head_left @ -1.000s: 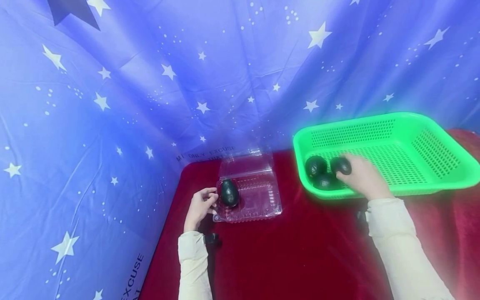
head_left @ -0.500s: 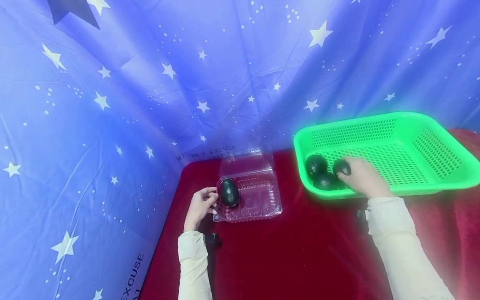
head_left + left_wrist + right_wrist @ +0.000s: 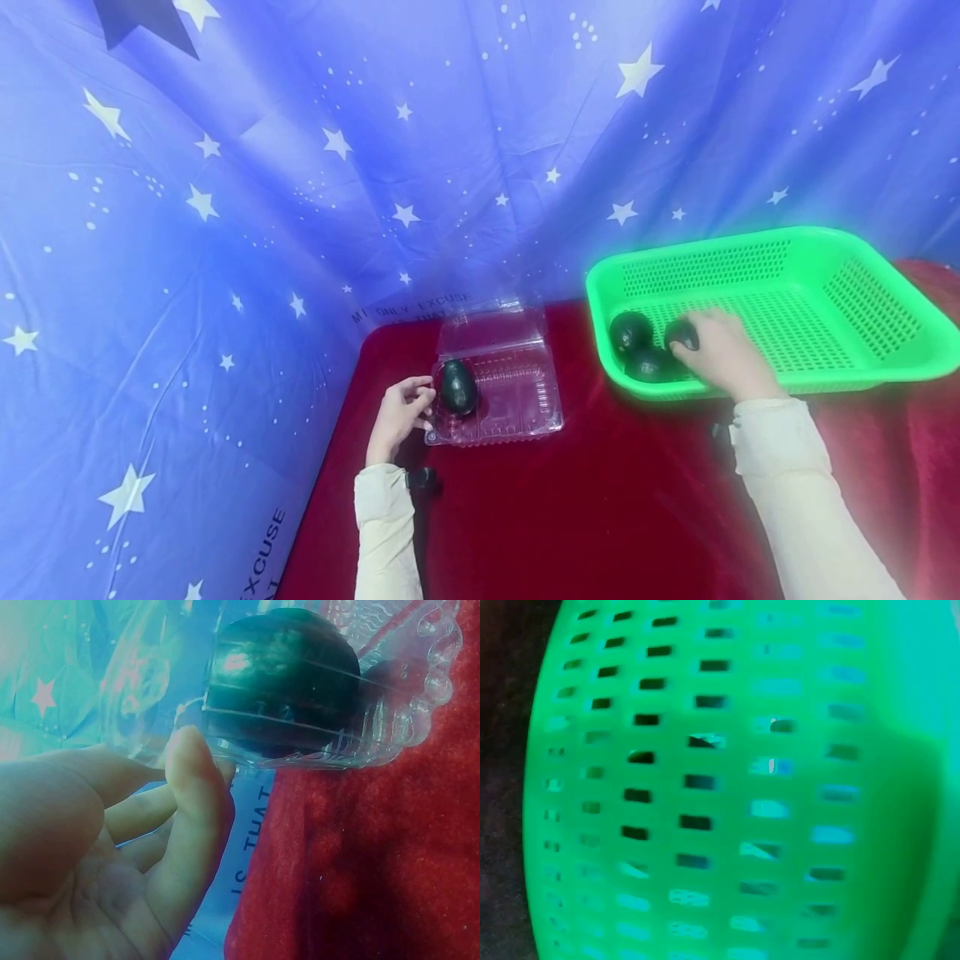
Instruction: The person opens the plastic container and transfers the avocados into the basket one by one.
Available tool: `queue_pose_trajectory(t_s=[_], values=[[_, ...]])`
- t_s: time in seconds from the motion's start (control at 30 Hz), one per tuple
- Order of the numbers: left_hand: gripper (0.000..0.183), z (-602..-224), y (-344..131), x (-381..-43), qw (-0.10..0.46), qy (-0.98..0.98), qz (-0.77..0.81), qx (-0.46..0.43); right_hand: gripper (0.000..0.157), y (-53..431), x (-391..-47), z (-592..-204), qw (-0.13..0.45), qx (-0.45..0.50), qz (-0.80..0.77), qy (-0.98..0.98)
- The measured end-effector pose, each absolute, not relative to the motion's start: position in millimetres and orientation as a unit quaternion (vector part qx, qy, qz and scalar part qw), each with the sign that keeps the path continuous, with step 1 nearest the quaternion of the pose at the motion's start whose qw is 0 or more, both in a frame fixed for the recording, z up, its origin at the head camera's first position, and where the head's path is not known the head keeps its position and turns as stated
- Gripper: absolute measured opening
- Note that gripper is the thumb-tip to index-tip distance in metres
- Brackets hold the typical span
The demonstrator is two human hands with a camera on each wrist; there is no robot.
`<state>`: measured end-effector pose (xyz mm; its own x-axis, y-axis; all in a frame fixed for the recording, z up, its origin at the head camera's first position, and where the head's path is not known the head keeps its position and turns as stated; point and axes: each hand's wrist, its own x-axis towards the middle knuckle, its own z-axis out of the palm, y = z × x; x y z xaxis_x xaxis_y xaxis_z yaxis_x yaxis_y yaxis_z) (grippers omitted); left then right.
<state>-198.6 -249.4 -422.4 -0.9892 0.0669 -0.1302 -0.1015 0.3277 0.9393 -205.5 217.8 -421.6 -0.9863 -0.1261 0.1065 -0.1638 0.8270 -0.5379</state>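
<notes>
A dark green avocado lies at the left side of a clear plastic clamshell box, whose lid is folded back. My left hand pinches the box's left edge; in the left wrist view the thumb is at the rim, just beside the avocado. Inside the green basket, my right hand grips another avocado, partly covered by the fingers. Two more avocados, one farther back and one nearer, sit in the basket's left corner.
Dark red cloth covers the table. A blue curtain with stars hangs behind and along the left. The basket's slotted wall fills most of the right wrist view, hiding the right hand there.
My right hand has shifted very slightly in the basket, and its fingers now cover more of the gripped avocado. The left hand and the box stay in place.
</notes>
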Motion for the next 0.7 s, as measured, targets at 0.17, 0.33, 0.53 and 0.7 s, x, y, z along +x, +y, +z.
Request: queue_pose_trajectory(t_s=[0.17,0.33,0.53,0.7], values=[[0.037,-424,-249,-198,0.069,0.812,0.579,-0.009,0.052,211,-205,-418,0.078,0.101,0.29,-0.948],[0.036,-434,-253,-203,0.06,0.813,0.578,-0.013,0.052,202,-204,-412,0.092,0.116,0.301,-0.942],[0.037,-429,-251,-201,0.061,0.816,0.575,-0.009,0.051,191,-204,-409,0.105,0.138,0.316,-0.933],[0.038,-425,-250,-198,0.061,0.818,0.572,-0.002,0.046,178,-206,-410,0.131,0.157,0.32,-0.925]])
